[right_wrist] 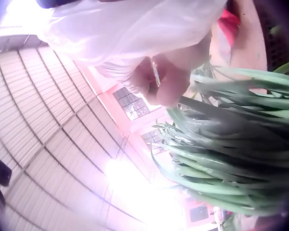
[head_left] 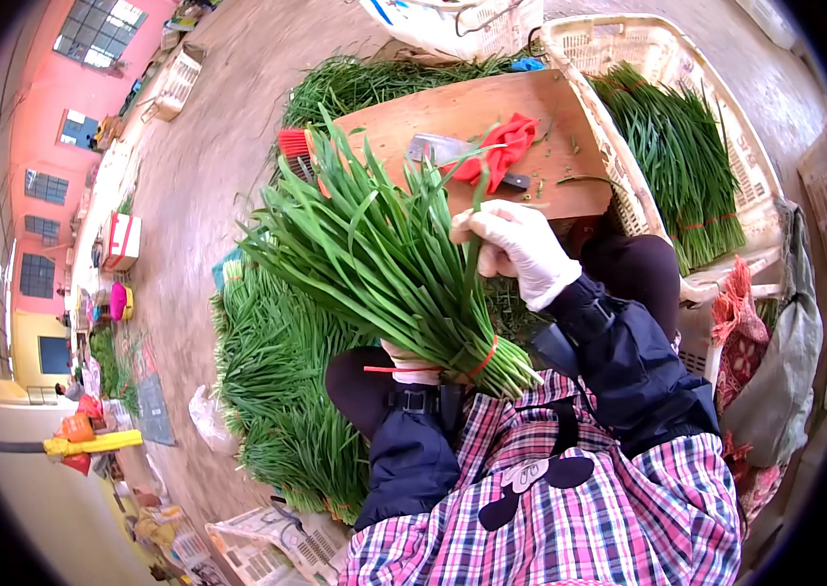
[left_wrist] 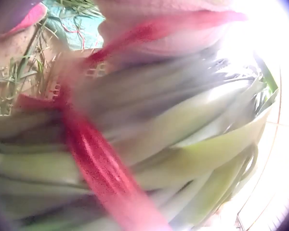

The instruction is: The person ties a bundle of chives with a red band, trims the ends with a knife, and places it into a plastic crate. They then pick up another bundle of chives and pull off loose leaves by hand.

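A large bunch of garlic chives lies across my lap, its cut stems toward me and bound by a red tie. My left hand, gloved and mostly hidden beneath the leaves, grips the bunch near the tie. Close up in the left wrist view, the red tie wraps the pale stems, blurred. Above the leaves, my white-gloved right hand pinches a single chive leaf between thumb and finger. That hand appears in the right wrist view beside the leafy part of the bunch.
Ahead lies a wooden board with a cleaver and a red cloth. A basket at right holds tied chives. More chives are heaped at left, and a red-bristled brush stands by the board.
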`<state>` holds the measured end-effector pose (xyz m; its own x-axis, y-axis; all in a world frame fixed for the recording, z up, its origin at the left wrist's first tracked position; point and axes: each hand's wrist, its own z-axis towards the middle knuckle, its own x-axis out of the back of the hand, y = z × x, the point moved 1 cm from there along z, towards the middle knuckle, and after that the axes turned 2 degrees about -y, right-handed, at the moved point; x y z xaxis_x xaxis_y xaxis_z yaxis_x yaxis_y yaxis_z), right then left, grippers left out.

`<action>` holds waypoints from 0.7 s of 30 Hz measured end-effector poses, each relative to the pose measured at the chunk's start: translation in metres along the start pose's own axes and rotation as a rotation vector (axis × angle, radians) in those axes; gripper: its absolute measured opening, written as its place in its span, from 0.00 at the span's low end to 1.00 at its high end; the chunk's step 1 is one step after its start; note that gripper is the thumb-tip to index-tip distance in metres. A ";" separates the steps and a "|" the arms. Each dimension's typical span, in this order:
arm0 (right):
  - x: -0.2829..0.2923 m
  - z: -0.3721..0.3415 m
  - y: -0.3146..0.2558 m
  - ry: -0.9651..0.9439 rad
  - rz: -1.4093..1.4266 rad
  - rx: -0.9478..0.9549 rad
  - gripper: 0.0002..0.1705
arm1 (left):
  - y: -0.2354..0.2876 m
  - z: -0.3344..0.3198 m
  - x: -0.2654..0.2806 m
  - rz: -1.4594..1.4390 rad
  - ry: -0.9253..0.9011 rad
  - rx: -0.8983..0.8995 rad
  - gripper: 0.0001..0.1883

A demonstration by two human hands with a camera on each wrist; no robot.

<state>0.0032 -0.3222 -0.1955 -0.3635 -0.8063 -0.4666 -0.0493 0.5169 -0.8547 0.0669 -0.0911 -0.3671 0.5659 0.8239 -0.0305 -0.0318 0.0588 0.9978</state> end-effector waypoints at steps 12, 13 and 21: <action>0.059 -0.052 -0.005 -0.327 -1.080 0.138 0.17 | 0.024 0.002 -0.005 2.882 -0.056 -0.324 0.30; 0.057 -0.056 -0.018 -0.322 -1.463 0.281 0.18 | 0.025 0.002 -0.006 2.909 -0.060 -0.342 0.30; -0.039 -0.042 -0.042 -0.343 -1.157 0.706 0.12 | 0.027 0.009 -0.023 2.826 0.039 -0.358 0.30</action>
<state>-0.0194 -0.3011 -0.1318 -0.1911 -0.7529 0.6297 0.3496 -0.6517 -0.6731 0.0605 -0.1131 -0.3389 -0.7377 -0.6070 0.2957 -0.1414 -0.2894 -0.9467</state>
